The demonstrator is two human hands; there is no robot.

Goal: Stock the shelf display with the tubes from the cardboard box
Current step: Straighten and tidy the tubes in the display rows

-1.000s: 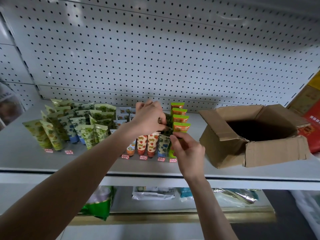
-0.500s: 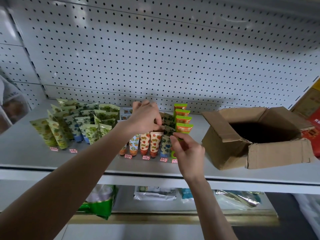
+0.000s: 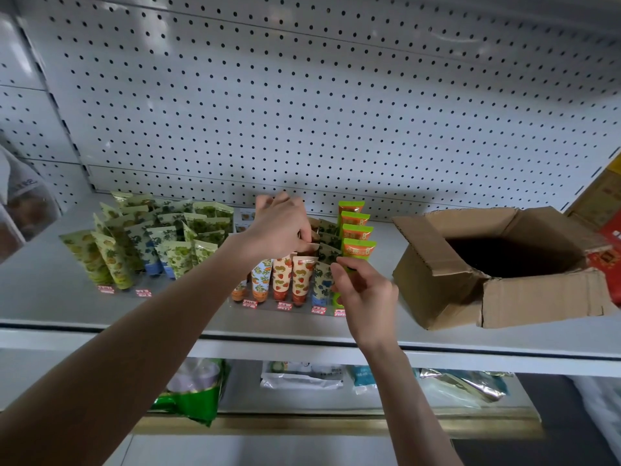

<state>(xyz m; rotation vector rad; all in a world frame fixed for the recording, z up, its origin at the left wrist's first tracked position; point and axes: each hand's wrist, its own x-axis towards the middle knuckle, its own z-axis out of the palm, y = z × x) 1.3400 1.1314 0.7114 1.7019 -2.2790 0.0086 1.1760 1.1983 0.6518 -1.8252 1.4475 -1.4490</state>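
Background: white pegboard (image 3: 336, 95) behind a grey shelf (image 3: 50, 297).
Display: tubes (image 3: 282, 277) stand upright in rows at mid-shelf.
Cardboard box (image 3: 433, 284): open, on the shelf just right of the display; interior dark.
Left hand (image 3: 279, 230): fingers curled, pinching the top of a second-row tube (image 3: 312, 247).
Right hand (image 3: 366, 294): fingers grasp the front green tube (image 3: 359, 248) in the rightmost row.

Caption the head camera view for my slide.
Left hand and right hand pinch colourful printed plastic tubes standing in rows on a grey metal shelf, beside an open brown cardboard box.
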